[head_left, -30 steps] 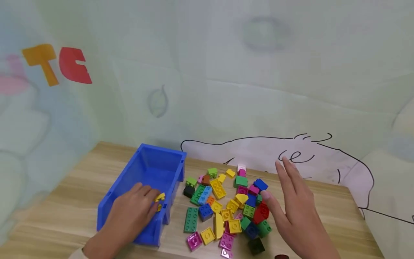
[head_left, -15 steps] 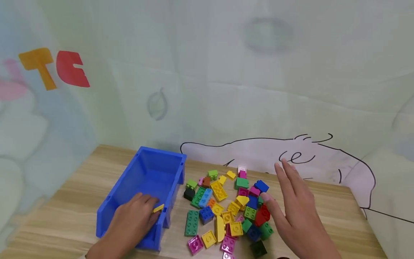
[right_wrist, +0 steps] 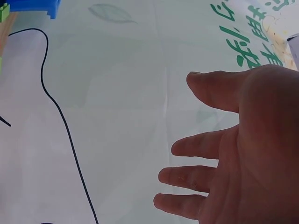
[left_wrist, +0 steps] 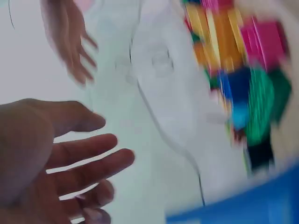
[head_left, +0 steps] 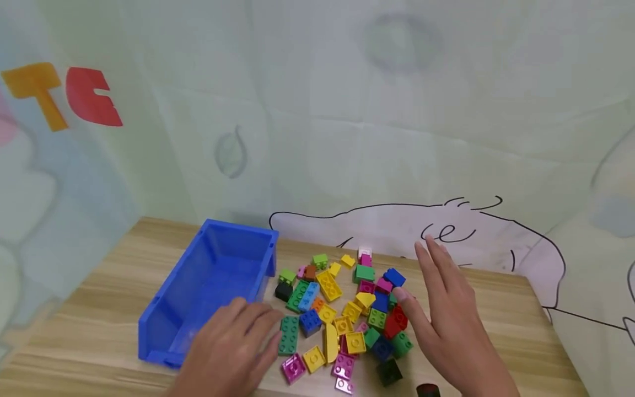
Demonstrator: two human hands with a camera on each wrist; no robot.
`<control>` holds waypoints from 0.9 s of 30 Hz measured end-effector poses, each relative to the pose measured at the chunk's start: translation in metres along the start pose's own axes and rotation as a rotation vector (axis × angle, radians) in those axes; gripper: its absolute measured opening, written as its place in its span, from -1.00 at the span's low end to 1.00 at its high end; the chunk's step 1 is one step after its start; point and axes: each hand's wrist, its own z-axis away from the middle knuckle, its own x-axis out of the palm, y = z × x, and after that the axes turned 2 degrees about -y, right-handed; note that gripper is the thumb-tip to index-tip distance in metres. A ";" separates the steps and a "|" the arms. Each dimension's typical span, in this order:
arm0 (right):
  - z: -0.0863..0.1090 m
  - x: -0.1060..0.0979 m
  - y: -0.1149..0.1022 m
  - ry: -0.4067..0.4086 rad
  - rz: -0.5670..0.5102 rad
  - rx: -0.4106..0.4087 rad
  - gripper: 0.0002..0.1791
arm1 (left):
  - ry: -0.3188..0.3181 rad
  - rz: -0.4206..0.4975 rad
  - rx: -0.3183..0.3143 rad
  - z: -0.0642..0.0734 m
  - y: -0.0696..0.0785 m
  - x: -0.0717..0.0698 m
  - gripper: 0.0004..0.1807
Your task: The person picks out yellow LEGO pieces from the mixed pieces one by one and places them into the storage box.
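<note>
My left hand [head_left: 233, 342] hovers over the right front side of the blue bin [head_left: 213, 275], near the green eight-stud brick [head_left: 289, 335]. In the left wrist view its fingers [left_wrist: 93, 170] are spread and relaxed, and nothing shows between them. My right hand [head_left: 448, 320] is raised at the right of the brick pile, fingers extended and thumb apart, holding nothing. Nearest to it are a red brick [head_left: 396, 322] and a green cylindrical piece [head_left: 402, 344]. A long yellow arched brick [head_left: 331, 343] lies mid-pile. My left hand hides the bin's near right corner.
Loose building bricks of many colours spread on the wooden table [head_left: 94, 309] right of the bin, including a black brick [head_left: 389, 372] and a magenta brick [head_left: 294, 368]. A dark red round object [head_left: 428, 390] sits at the bottom edge. A printed cloth wall [head_left: 322, 138] stands behind.
My left hand has come up out of the bin and moved right, toward the bricks. The small yellow brick it held is no longer seen. My right hand stays in place.
</note>
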 end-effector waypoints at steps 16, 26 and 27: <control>0.003 0.001 -0.001 0.014 -0.013 0.017 -0.12 | -0.304 -0.047 0.149 -0.003 0.023 0.072 -0.48; 0.003 0.000 0.003 0.018 -0.009 0.012 -0.12 | -0.346 -0.054 0.162 -0.007 0.025 0.088 -0.48; 0.002 0.000 0.003 0.021 -0.009 0.008 -0.12 | -0.358 -0.053 0.160 -0.008 0.025 0.089 -0.48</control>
